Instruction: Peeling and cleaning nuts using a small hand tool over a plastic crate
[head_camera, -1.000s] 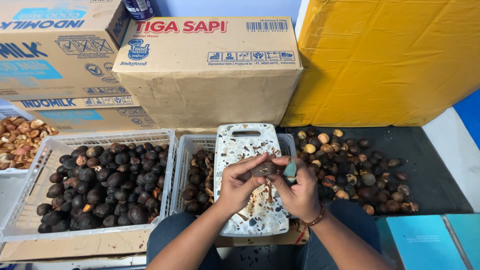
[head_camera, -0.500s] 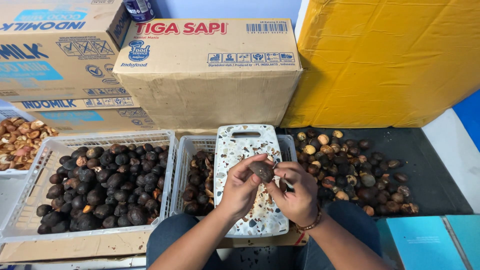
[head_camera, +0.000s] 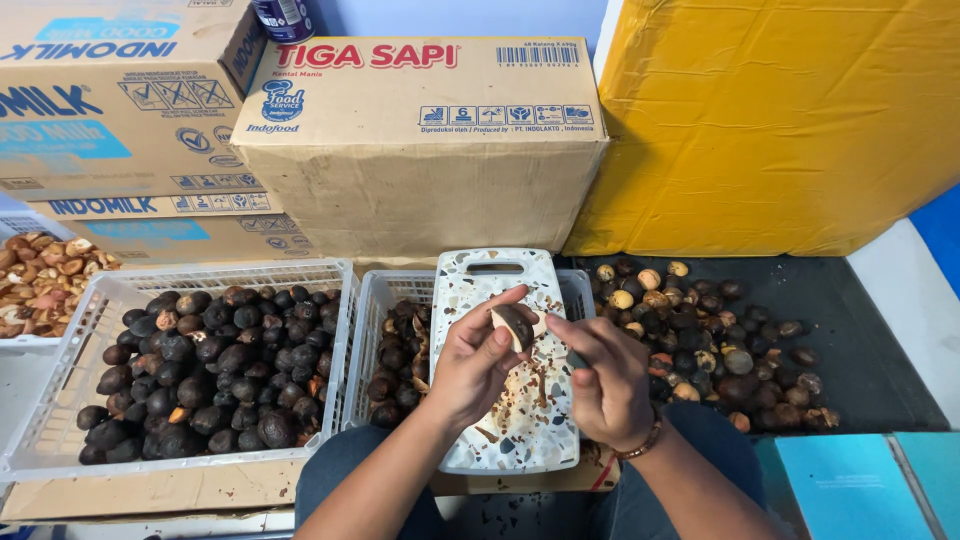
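My left hand (head_camera: 475, 365) holds a dark brown nut (head_camera: 514, 323) with a pale cut face, raised over a white speckled cutting board (head_camera: 520, 440). The board lies across a white plastic crate (head_camera: 385, 290) of dark nuts and carries brown shell scraps. My right hand (head_camera: 605, 385) is curled just right of the nut, its fingertip against the nut's edge. It seems to grip a small knife, mostly hidden in the fist.
A bigger white crate (head_camera: 110, 292) of dark nuts stands at the left, with a tray of pale shelled pieces (head_camera: 40, 285) beyond it. Loose nuts (head_camera: 700, 345) lie on a black mat at the right. Cardboard boxes (head_camera: 420, 150) and a yellow wrapped block (head_camera: 780, 120) stand behind. Blue books (head_camera: 850, 485) lie bottom right.
My left hand has turned the nut and lifted it a little, so its pale face now shows. My right hand has shifted down and closed up beside it.
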